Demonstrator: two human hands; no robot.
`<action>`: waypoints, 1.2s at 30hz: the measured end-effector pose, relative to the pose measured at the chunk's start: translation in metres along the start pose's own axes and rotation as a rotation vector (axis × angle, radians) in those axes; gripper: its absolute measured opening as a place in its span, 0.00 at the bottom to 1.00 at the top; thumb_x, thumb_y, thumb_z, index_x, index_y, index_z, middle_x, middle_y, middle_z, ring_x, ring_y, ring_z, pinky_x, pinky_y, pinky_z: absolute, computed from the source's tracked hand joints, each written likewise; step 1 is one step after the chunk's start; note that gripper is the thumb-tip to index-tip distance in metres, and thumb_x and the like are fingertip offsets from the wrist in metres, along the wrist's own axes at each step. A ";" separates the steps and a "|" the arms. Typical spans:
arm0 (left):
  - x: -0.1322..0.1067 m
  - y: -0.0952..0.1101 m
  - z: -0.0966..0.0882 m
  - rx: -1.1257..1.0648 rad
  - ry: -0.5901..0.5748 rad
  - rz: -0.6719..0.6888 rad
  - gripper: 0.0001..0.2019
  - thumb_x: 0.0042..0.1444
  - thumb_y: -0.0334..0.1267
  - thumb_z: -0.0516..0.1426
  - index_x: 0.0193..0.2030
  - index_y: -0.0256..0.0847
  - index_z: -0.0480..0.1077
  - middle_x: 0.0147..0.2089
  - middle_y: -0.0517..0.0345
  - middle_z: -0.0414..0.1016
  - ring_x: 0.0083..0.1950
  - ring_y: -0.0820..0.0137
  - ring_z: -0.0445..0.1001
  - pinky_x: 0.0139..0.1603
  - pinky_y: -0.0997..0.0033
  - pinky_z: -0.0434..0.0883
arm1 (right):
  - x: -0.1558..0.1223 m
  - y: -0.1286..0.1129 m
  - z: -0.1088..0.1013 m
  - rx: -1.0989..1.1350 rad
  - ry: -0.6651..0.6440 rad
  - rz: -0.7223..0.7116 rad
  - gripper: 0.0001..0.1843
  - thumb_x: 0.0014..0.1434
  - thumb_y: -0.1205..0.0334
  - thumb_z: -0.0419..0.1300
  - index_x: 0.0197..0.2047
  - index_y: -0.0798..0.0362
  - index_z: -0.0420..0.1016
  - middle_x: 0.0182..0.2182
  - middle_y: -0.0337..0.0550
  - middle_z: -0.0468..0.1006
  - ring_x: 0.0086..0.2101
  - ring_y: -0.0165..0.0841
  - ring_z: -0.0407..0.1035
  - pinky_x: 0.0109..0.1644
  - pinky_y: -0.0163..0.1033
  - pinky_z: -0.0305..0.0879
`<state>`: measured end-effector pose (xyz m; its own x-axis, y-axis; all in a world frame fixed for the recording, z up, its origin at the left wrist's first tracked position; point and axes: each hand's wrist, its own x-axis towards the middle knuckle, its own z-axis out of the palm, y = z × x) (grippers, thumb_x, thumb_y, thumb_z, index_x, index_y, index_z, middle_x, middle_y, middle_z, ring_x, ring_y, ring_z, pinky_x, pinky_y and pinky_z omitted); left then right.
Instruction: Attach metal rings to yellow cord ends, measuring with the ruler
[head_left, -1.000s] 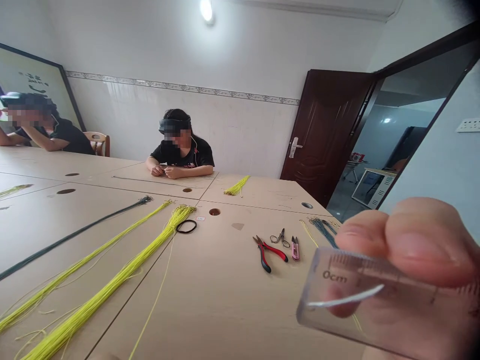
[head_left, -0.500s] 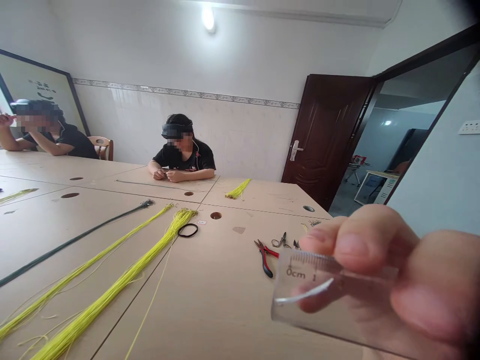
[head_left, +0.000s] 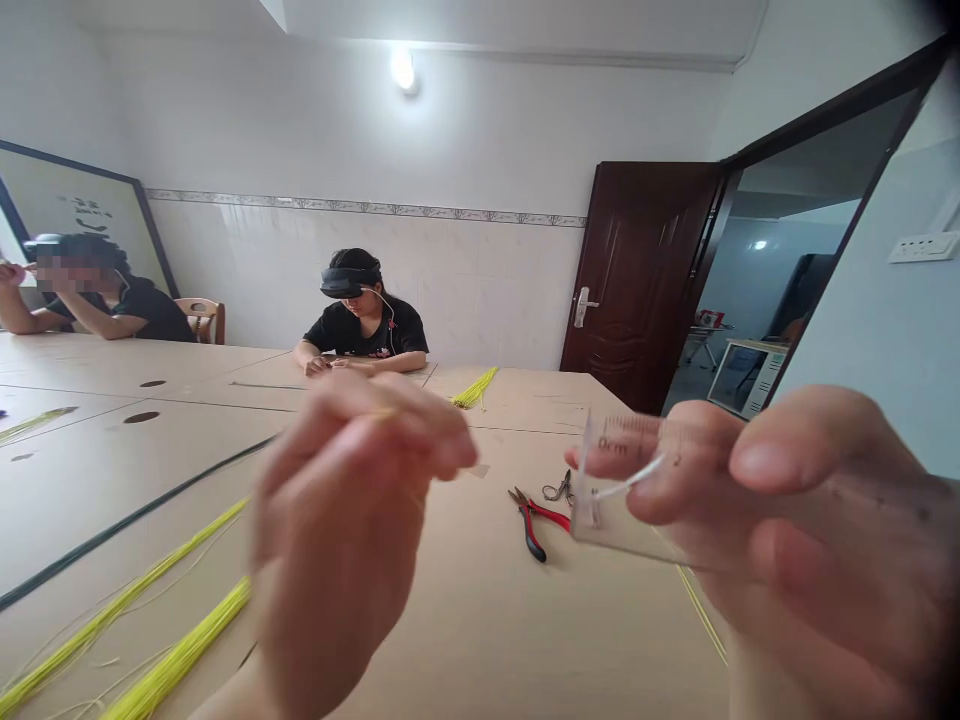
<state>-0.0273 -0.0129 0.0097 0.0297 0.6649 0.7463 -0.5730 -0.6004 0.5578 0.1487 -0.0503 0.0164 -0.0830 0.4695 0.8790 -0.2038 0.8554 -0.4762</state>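
At the left of the frame, a long, thin bundle of dark grey-green cords point(head_left: 142, 514) lies slantwise on the pale wooden desk point(head_left: 480, 620). Below it, at the lower left, run a slim bundle of bright yellow cords point(head_left: 142, 587) and a thicker sheaf of bright yellow cords point(head_left: 187, 645), its upper part hidden behind the left hand point(head_left: 345, 520). All three lie gathered and apart from the fingers, as far as shows.

Left of centre, the left hand is raised and blurred, its fingers curled close together; whether it pinches anything cannot be told. Beyond it, at the centre, a smaller yellow cord tuft point(head_left: 474, 388) lies on the far part of the desk.

Right of centre, the pliers with red and black handles point(head_left: 534, 540) and small metal scissors point(head_left: 561, 490) lie unheld, so neither is in use.

Further right, the right hand point(head_left: 862, 580) grips a clear plastic ruler point(head_left: 637, 525) above the desk, its zero end pointing left. A short, thin white strip point(head_left: 628, 485) shows against that end, slanting across rather than along the marks. Judging by this, the strip is already placed at the scale but not squared to it; whether it lies in front or behind is unclear.
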 end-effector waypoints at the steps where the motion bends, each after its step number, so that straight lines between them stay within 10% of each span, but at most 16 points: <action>1: 0.000 -0.002 0.005 -0.031 -0.057 -0.037 0.10 0.60 0.30 0.51 0.28 0.40 0.68 0.28 0.64 0.69 0.33 0.77 0.68 0.39 0.79 0.69 | 0.002 0.000 -0.005 -0.018 -0.060 0.017 0.07 0.59 0.63 0.58 0.41 0.47 0.74 0.30 0.39 0.78 0.43 0.35 0.73 0.52 0.43 0.71; 7: -0.007 -0.017 0.013 -0.033 -0.242 -0.219 0.07 0.61 0.36 0.54 0.31 0.42 0.69 0.32 0.63 0.72 0.34 0.76 0.69 0.38 0.80 0.69 | 0.004 -0.003 -0.012 -0.077 -0.157 0.111 0.06 0.58 0.62 0.58 0.40 0.45 0.74 0.30 0.38 0.78 0.50 0.38 0.69 0.60 0.51 0.61; 14: -0.012 -0.019 0.016 -0.160 -0.296 -0.284 0.09 0.62 0.30 0.52 0.32 0.43 0.70 0.34 0.65 0.74 0.37 0.79 0.72 0.39 0.84 0.69 | -0.001 -0.008 0.005 0.074 -0.066 0.179 0.03 0.56 0.60 0.61 0.35 0.45 0.75 0.29 0.38 0.77 0.47 0.38 0.70 0.45 0.43 0.72; 36: -0.010 -0.004 0.018 0.198 -0.406 -0.054 0.06 0.61 0.30 0.53 0.32 0.39 0.67 0.31 0.64 0.72 0.33 0.80 0.70 0.37 0.85 0.70 | 0.000 -0.002 0.005 0.225 -0.012 0.244 0.15 0.58 0.52 0.58 0.24 0.49 0.72 0.19 0.38 0.76 0.33 0.35 0.73 0.37 0.40 0.72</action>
<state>-0.0110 -0.0250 0.0064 0.3966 0.4933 0.7742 -0.3951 -0.6695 0.6290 0.1437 -0.0528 0.0176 -0.1673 0.6506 0.7408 -0.3868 0.6478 -0.6563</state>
